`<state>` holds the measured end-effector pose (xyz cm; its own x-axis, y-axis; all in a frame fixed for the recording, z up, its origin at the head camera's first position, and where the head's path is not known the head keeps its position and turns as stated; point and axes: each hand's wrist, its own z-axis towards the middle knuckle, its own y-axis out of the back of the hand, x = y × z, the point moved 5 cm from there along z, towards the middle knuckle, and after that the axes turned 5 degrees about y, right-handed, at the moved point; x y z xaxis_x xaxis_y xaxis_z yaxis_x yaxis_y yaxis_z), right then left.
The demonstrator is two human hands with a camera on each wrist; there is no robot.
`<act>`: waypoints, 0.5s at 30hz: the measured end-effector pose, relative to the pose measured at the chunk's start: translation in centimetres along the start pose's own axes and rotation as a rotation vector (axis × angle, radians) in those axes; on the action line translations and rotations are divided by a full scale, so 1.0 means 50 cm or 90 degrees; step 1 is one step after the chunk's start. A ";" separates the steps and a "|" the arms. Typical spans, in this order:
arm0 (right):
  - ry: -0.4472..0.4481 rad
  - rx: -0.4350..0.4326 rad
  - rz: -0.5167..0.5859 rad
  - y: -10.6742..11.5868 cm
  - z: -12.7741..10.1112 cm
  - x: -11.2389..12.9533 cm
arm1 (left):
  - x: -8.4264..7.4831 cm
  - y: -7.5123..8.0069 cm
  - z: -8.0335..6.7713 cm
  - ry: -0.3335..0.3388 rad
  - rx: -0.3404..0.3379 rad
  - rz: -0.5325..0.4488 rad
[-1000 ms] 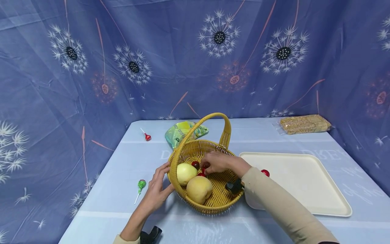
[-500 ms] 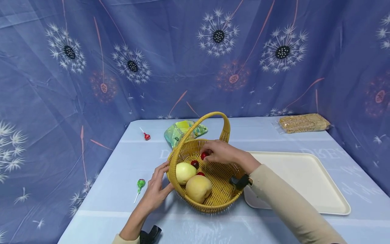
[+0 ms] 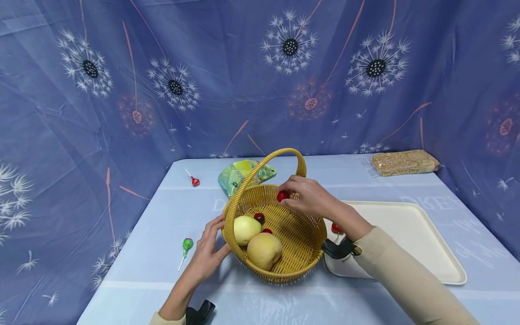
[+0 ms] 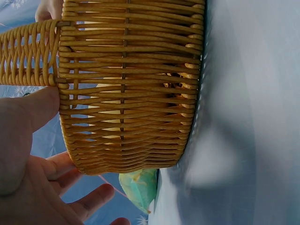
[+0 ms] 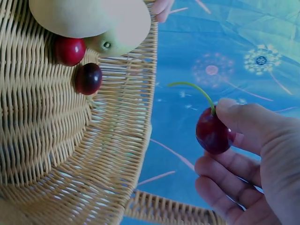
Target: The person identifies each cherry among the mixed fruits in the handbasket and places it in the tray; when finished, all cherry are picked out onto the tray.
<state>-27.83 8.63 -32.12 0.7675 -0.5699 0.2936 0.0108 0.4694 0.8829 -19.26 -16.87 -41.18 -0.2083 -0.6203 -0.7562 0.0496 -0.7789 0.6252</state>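
My right hand (image 3: 304, 194) pinches a dark red cherry (image 5: 213, 131) with a green stem between thumb and fingers, above the far right rim of a wicker basket (image 3: 300, 243). Inside the basket lie a pale yellow-green fruit (image 3: 245, 229), a yellow peach-like fruit (image 3: 264, 252), a dark cherry (image 3: 259, 218) and a red cherry (image 3: 266, 231) partly hidden behind the peach-like fruit. My left hand (image 3: 209, 250) rests against the basket's left side, thumb and fingers spread at the rim near the handle in the left wrist view.
A cream tray (image 3: 406, 243) right of the basket bears a red cherry (image 3: 336, 228), partly hidden by my right wrist. A green snack bag (image 3: 235, 177) lies behind the basket. Red (image 3: 195, 181) and green lollipops (image 3: 187, 246) lie left; a grain-filled packet (image 3: 406, 163) sits far right.
My right hand has lifted a cherry from among the fruit, moving up and right to the basket's far rim. The left hand stays at the basket's side.
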 end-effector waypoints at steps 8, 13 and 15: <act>-0.001 -0.114 -0.003 0.046 -0.062 -0.004 | 0.001 0.000 0.000 0.000 0.002 -0.002; 0.002 -0.172 -0.010 0.058 -0.108 -0.011 | 0.002 0.000 0.001 0.000 0.003 -0.001; -0.006 -0.186 -0.012 0.060 -0.126 -0.016 | 0.002 0.000 0.001 0.001 0.003 0.000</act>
<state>-24.35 14.73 -32.02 0.7597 -0.5858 0.2823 0.2103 0.6321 0.7458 -19.32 -16.93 -41.23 -0.2065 -0.6200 -0.7570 0.0455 -0.7789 0.6255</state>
